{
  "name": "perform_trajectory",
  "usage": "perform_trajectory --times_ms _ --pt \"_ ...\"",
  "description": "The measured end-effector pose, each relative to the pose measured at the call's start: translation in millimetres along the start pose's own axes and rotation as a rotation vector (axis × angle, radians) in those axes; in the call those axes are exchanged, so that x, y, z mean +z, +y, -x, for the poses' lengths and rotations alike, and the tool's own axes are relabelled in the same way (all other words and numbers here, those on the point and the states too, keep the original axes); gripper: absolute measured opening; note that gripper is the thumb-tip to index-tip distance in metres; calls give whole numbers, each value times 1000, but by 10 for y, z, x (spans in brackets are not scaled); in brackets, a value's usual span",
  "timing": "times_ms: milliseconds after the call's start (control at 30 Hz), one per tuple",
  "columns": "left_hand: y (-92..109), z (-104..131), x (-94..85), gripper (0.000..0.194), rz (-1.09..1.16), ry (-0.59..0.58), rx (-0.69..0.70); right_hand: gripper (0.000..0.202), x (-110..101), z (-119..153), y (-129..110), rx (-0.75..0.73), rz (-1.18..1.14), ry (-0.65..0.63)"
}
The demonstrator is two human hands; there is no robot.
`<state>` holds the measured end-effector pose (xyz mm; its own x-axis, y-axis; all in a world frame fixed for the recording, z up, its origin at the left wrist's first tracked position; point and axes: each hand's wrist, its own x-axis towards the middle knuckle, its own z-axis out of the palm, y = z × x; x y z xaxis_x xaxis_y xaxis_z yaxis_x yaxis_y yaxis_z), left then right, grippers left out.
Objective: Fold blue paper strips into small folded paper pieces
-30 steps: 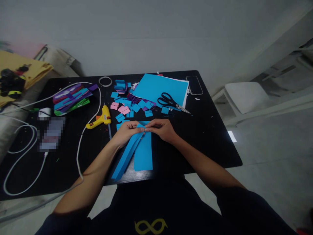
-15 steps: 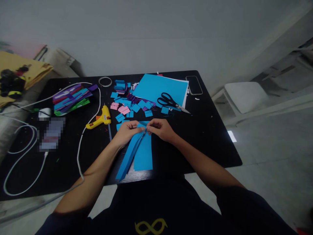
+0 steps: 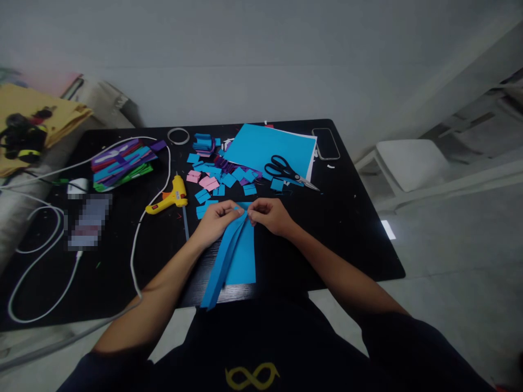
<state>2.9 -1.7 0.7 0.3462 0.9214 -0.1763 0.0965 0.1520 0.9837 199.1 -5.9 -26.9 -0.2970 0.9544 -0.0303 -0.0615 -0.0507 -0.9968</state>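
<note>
"Blue strip (image 3: 223,258): which way does it run?"

"Bodyward from the left hand (image 3: 218,220), which pinches its far end, partly over the flat sheet (image 3: 244,261)."

"And the right hand (image 3: 270,216)?"

"Just beside that end; whether gripping, I can't tell."

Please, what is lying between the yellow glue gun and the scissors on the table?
In the head view, small paper pieces, blue, pink and some purple, lie between the yellow glue gun and the scissors.
</note>
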Motion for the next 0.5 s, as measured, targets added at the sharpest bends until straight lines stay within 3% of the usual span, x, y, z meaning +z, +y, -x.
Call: perform_trajectory --times_ms 200,400,500 --pt "1 6 1 36 22 -1 -24 17 -8 -5 -7 14 10 9" --pt "-9 6 14 44 160 -142 -169 18 -38 -30 -8 18 -11 58" --pt "-26 -4 13 44 200 -157 -202 19 -58 -41 -14 35 -13 70"
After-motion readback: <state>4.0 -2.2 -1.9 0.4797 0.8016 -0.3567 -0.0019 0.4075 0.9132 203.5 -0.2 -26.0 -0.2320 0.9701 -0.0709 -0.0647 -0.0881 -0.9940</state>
